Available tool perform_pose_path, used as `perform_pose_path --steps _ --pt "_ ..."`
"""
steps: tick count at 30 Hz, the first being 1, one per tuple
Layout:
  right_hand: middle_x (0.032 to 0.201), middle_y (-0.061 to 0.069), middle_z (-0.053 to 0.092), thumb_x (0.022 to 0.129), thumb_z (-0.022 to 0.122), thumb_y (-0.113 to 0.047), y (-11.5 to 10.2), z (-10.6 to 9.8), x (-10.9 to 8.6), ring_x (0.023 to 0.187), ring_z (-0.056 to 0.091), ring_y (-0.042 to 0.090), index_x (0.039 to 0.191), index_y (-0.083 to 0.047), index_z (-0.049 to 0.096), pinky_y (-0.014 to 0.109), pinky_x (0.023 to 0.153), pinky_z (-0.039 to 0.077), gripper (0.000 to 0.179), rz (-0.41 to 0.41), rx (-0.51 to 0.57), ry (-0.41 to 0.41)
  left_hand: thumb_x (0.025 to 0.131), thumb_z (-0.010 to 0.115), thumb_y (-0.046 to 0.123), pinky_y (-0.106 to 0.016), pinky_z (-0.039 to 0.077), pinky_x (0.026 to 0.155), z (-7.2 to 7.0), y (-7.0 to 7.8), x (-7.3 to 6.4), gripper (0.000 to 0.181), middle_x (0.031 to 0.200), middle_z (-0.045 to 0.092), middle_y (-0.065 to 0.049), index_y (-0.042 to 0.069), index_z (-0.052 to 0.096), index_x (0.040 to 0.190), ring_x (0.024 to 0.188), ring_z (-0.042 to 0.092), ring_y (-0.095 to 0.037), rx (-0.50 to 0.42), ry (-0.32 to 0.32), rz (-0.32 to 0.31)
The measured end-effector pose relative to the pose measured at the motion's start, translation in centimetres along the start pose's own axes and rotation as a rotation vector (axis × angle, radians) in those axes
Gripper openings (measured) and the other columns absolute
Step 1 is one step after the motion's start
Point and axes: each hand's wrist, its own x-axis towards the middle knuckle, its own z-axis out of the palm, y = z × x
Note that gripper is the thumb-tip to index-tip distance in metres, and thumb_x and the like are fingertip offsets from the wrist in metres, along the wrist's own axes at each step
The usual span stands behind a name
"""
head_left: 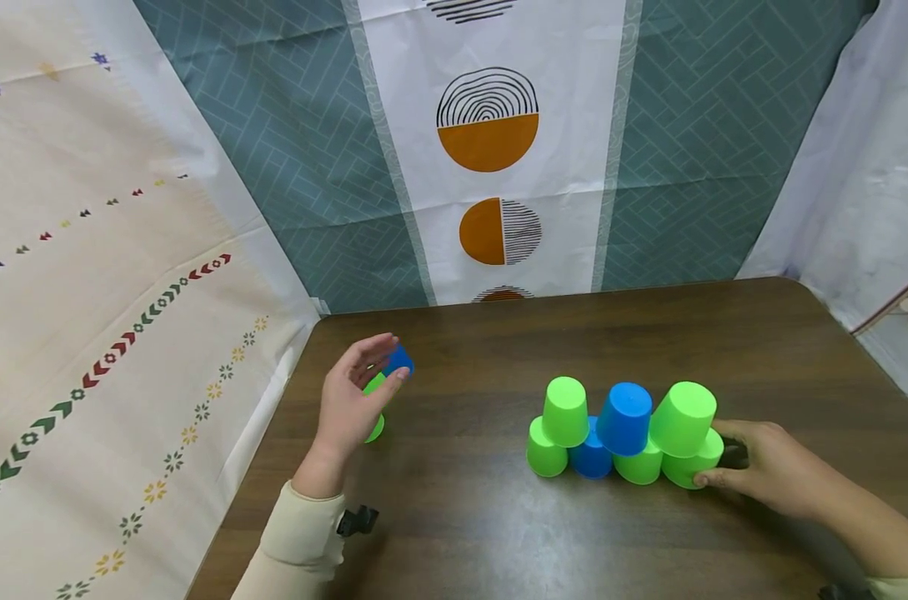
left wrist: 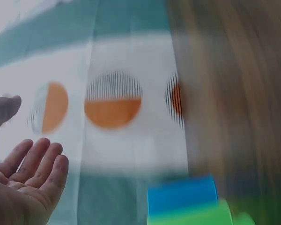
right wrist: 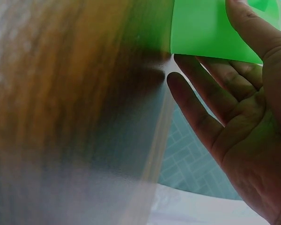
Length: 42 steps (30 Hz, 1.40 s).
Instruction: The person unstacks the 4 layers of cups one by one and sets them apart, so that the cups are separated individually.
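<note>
Upside-down plastic cups stand in two rows on the table. On top are a green cup (head_left: 564,412), a blue cup (head_left: 624,419) and a second green cup (head_left: 684,418). Below them, at the right end, my right hand (head_left: 770,468) grips the lower green cup (head_left: 697,465), thumb at its front and fingers round its far side; the right wrist view shows this green cup (right wrist: 210,33) close up. Raised with fingers spread, my left hand (head_left: 358,398) holds nothing. Behind it, partly hidden, a blue cup (left wrist: 181,196) tops a green cup (left wrist: 192,214).
The lower row also has a green cup (head_left: 545,450) at the left, a blue cup (head_left: 592,454) and a green cup (head_left: 639,467). Another green piece (head_left: 377,429) shows below the left hand. Patterned cloth (head_left: 296,150) hangs behind the brown table (head_left: 454,517).
</note>
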Motion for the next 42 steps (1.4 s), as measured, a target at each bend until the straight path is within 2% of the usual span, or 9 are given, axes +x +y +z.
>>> perform_pose_path --steps 5,9,14,18,23,27,34,38,42 --pt "0.104 -0.023 0.072 0.07 0.096 -0.043 0.0 0.1 0.0 0.102 0.068 0.002 0.116 -0.021 0.075 0.028 0.08 0.06 0.055 -0.01 0.006 0.001 0.093 0.081 0.009 -0.048 0.049 0.11 4.4 1.8 0.8 0.05 0.137 0.067 -0.006 0.009 0.063 0.14 0.127 0.064 -0.024 -0.076 -0.15 0.005" --pt "0.104 -0.025 0.071 0.07 0.096 -0.043 0.0 0.1 0.0 0.102 0.068 0.001 0.115 -0.023 0.075 0.027 0.08 0.059 0.053 -0.013 0.002 0.004 0.096 0.079 0.013 -0.044 0.048 0.112 7.8 3.4 1.1 0.047 0.138 0.067 -0.002 0.012 0.063 0.14 0.129 0.063 -0.022 -0.115 -0.274 0.004" --pt "0.104 -0.024 0.072 0.07 0.096 -0.042 0.0 0.1 0.0 0.102 0.068 0.002 0.115 -0.022 0.075 0.027 0.081 0.059 0.053 -0.022 -0.001 0.009 0.096 0.079 0.016 -0.036 0.047 0.112 11.6 5.2 1.2 0.052 0.143 0.064 0.001 0.014 0.06 0.144 0.132 0.059 -0.015 -0.098 -0.433 0.037" --pt "0.104 -0.024 0.072 0.07 0.096 -0.042 0.0 0.2 0.0 0.102 0.068 0.002 0.115 -0.022 0.075 0.028 0.081 0.06 0.053 -0.027 0.005 0.007 0.093 0.083 0.02 -0.036 0.046 0.113 13.5 5.8 1.1 0.06 0.145 0.062 0.003 0.015 0.057 0.147 0.134 0.057 -0.013 -0.054 -0.501 0.052" --pt "0.106 -0.021 0.073 0.071 0.095 -0.045 0.0 0.1 0.0 0.103 0.068 0.003 0.118 -0.018 0.076 0.03 0.081 0.06 0.058 -0.003 0.003 -0.001 0.089 0.087 0.021 -0.036 0.047 0.112 14.9 6.0 0.8 0.064 0.144 0.061 0.006 0.014 0.058 0.146 0.135 0.058 -0.018 -0.062 -0.541 0.025" --pt "0.107 -0.018 0.074 0.07 0.095 -0.045 -0.1 0.0 0.0 0.104 0.068 0.004 0.119 -0.015 0.076 0.031 0.082 0.061 0.06 -0.002 -0.007 0.004 0.087 0.089 0.023 -0.036 0.049 0.11 15.4 5.8 0.5 0.065 0.143 0.062 0.006 0.016 0.059 0.145 0.132 0.06 -0.021 -0.056 -0.543 -0.012" --pt "0.107 -0.018 0.075 0.071 0.095 -0.046 0.0 0.0 0.0 0.104 0.068 0.004 0.119 -0.015 0.076 0.03 0.082 0.06 0.06 -0.003 -0.011 0.002 0.086 0.09 0.024 -0.032 0.052 0.104 15.9 5.4 0.2 0.06 0.138 0.065 0.005 0.014 0.063 0.139 0.124 0.062 -0.01 -0.003 -0.549 -0.025" --pt "0.107 -0.019 0.074 0.071 0.095 -0.046 0.0 0.0 0.0 0.104 0.068 0.004 0.118 -0.016 0.076 0.031 0.082 0.061 0.059 -0.001 -0.014 0.001 0.087 0.089 0.02 -0.029 0.053 0.102 16.1 5.2 0.1 0.052 0.132 0.067 0.008 0.012 0.066 0.133 0.119 0.063 -0.008 -0.002 -0.535 -0.015" --pt "0.106 -0.021 0.073 0.071 0.095 -0.045 0.0 0.0 0.1 0.103 0.068 0.004 0.117 -0.018 0.076 0.032 0.082 0.061 0.057 -0.007 -0.014 0.0 0.088 0.088 0.019 -0.033 0.054 0.102 16.1 5.3 0.1 0.047 0.128 0.068 0.009 0.014 0.068 0.13 0.117 0.064 -0.007 -0.018 -0.517 -0.019"
